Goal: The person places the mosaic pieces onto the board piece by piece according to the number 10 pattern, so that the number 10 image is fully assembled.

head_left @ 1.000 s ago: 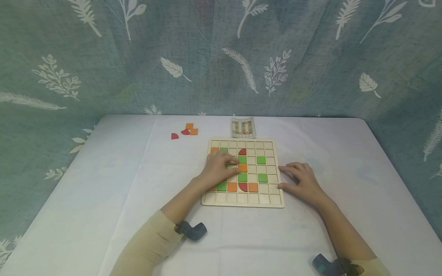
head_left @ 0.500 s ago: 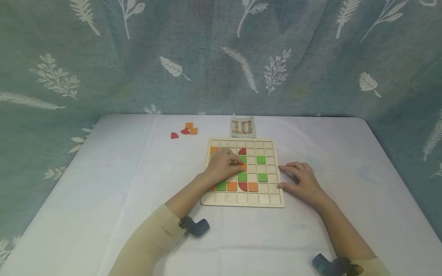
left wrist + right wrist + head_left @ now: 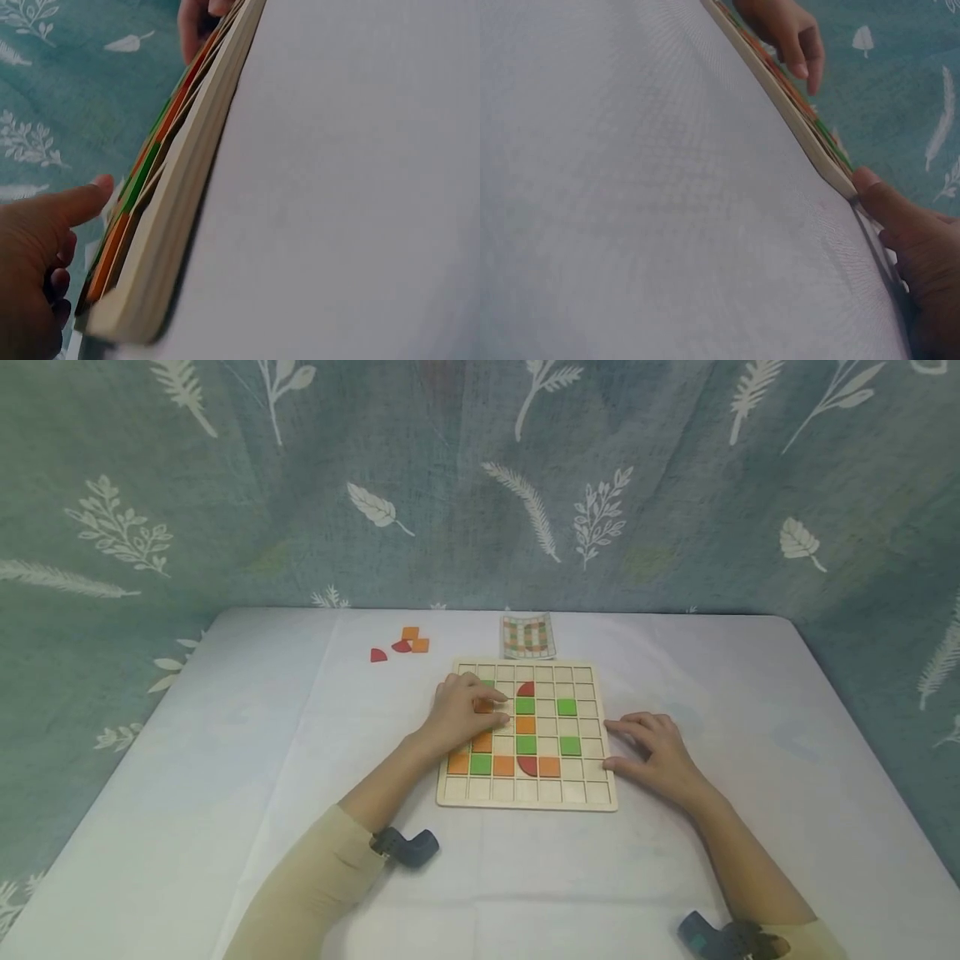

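A wooden grid board [image 3: 576, 793] lies on the table, with green square tiles [image 3: 567, 707], orange square tiles [image 3: 526, 725] and red quarter-circle tiles [image 3: 528, 766] set in some of its cells. Over the board's left part hovers my left hand [image 3: 459, 714], thumb and index finger apart with nothing seen between them; it hides some left cells. In the left wrist view its thumb [image 3: 91, 199] stands clear of the tiles. My right hand [image 3: 656, 758] rests at the board's right edge, touching it with spread thumb and fingertips. In the right wrist view the right thumb [image 3: 877, 193] meets the board's corner.
Behind the board lies a small pattern card [image 3: 528, 637] with a coloured grid. Loose orange tiles [image 3: 410, 633] and red quarter circles [image 3: 378, 655] lie at the back left. A leaf-patterned curtain [image 3: 450, 485] hangs behind the white-covered table [image 3: 300, 827].
My left hand moved right over the middle orange tile, then drew back left, uncovering that tile and cells at lower left. The right hand stayed at the board's edge.
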Demonstrator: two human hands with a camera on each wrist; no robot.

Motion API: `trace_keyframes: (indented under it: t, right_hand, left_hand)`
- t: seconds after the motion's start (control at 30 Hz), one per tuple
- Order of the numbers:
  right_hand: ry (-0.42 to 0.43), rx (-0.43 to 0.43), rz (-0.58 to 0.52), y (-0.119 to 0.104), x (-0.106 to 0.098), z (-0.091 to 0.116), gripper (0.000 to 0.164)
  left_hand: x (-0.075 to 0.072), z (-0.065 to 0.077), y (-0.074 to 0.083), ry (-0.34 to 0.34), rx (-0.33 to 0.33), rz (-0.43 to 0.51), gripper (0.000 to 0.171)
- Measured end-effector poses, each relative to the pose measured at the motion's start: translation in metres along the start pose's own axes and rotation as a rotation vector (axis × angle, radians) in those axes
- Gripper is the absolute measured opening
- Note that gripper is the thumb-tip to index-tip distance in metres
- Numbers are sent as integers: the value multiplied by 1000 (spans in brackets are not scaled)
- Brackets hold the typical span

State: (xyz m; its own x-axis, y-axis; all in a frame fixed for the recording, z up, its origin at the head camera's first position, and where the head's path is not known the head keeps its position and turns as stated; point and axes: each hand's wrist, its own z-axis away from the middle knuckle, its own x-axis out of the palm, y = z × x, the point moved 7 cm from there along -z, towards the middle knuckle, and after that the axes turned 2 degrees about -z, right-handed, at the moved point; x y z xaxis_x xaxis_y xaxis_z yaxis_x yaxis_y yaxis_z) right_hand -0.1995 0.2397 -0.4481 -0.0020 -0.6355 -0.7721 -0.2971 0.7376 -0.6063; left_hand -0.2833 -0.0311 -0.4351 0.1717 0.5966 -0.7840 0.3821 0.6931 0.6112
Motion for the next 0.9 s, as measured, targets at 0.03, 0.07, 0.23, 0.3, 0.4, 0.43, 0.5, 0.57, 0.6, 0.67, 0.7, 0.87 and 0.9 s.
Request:
trace_keyframes:
  t: [0.03, 0.07, 0.23, 0.3, 0.4, 0.43, 0.5, 0.57, 0.6, 0.67, 0.7, 0.87, 0.9]
  right_hand:
    - [-3, 5, 1, 0, 0, 0, 59]
    - [-6, 9, 0, 0, 1, 0, 59]
    - [-11, 18, 3, 0, 1, 0, 59]
    - [-7, 14, 7, -1, 1, 0, 59]
    - [-3, 2, 10, -2, 0, 0, 59]
    - [-4, 0, 8, -2, 0, 0, 58]
    - [-5, -2, 4, -2, -1, 0, 58]
    - [-5, -3, 3, -1, -1, 0, 58]
    - [-4, -2, 3, -1, -1, 0, 58]
    - [-3, 0, 3, -2, -1, 0, 59]
    - [-3, 1, 2, -2, -1, 0, 59]
    - [-2, -3, 5, -1, 0, 0, 59]
    - [-1, -3, 7, 0, 0, -1, 59]
  left_hand:
    - [-3, 0, -4, 13, -5, 5, 29]
    - [-6, 1, -8, 28, -13, 13, 30]
    - [-22, 3, -27, 85, -57, 45, 31]
    - [-29, 3, -36, 106, -77, 44, 31]
    - [-42, 5, -50, 144, -112, 41, 32]
    - [-46, 5, -55, 157, -124, 31, 32]
    - [-53, 6, -65, 181, -156, 18, 32]
    - [-61, 8, -74, 196, -194, 7, 33]
    - [-64, 9, -79, 205, -209, -1, 33]
    - [-71, 10, -87, 224, -244, -15, 35]
    - [-75, 10, -92, 235, -255, -20, 36]
    - [-93, 12, -117, 297, -326, -20, 40]
    - [-97, 13, -122, 306, -338, -22, 40]
